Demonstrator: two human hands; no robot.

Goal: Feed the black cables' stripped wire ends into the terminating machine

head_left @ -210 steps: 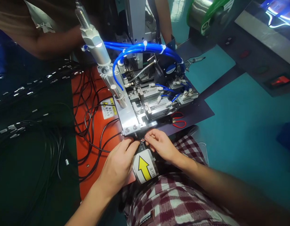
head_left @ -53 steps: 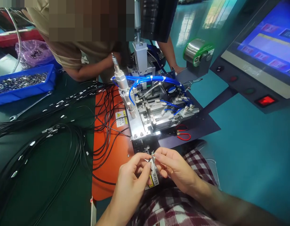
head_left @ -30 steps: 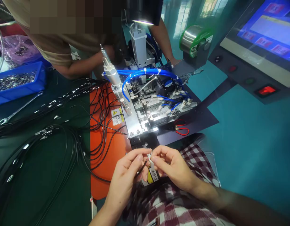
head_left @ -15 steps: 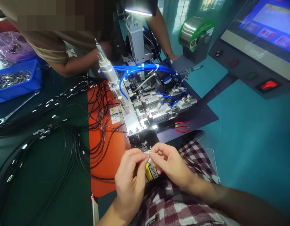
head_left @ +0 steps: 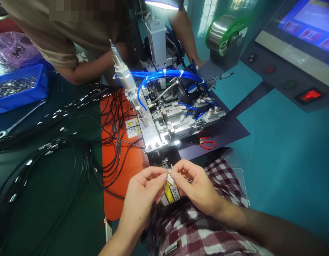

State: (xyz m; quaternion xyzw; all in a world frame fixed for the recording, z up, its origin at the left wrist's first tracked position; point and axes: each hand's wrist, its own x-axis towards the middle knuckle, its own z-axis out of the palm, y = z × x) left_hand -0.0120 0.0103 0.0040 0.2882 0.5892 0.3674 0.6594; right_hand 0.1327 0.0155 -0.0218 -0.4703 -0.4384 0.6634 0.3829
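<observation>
My left hand (head_left: pixel 143 188) and my right hand (head_left: pixel 195 185) meet at the fingertips in front of the machine. Both are closed in a pinch. Between the tips is something thin and small, too fine to name. Just below the fingers shows a white and yellow label (head_left: pixel 169 195) with dark characters. The metal machine (head_left: pixel 172 124), with its blue air tubes (head_left: pixel 167 73), stands directly beyond. Black cables (head_left: pixel 115 138) lie on the orange mat (head_left: pixel 112 206) left of my hands.
Red-handled scissors (head_left: pixel 208 144) lie beside the machine. At left are a blue bin (head_left: pixel 17 96) of small metal parts and a wrench (head_left: pixel 22 119). A solder wire spool (head_left: pixel 224 33), a control panel (head_left: pixel 295 67) and another person's arm (head_left: pixel 91 67) surround the machine.
My left hand has turned, its wrist shifting left, while its fingertips stay by the right hand's. The right hand stays nearly in place. The view has shifted slightly.
</observation>
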